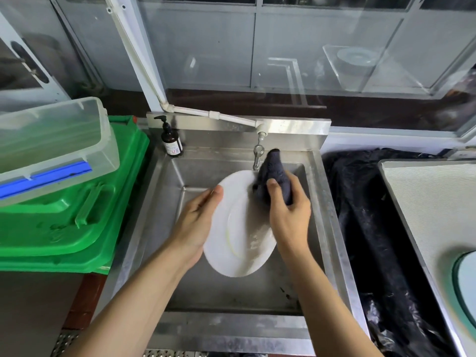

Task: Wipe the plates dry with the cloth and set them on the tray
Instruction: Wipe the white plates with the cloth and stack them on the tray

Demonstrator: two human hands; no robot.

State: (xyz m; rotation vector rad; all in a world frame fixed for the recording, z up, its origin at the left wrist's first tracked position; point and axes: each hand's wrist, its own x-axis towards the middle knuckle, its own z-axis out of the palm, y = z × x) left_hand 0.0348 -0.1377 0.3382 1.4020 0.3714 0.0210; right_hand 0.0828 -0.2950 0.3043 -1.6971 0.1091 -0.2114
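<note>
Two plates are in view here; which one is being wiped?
The white plate over the sink, held by the left hand while the right hand presses the dark cloth on it. The other plate lies untouched on the tray.

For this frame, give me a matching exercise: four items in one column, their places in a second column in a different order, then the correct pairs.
Items:
1. white plate
2. dark cloth
3. brown pump bottle
4. clear plastic container

Places:
A. on the green bin lid
B. gripped in the right hand
C. on the back left corner of the steel sink
D. held tilted over the sink basin by the left hand

Pairs: 1-D, 2-B, 3-C, 4-A
</note>
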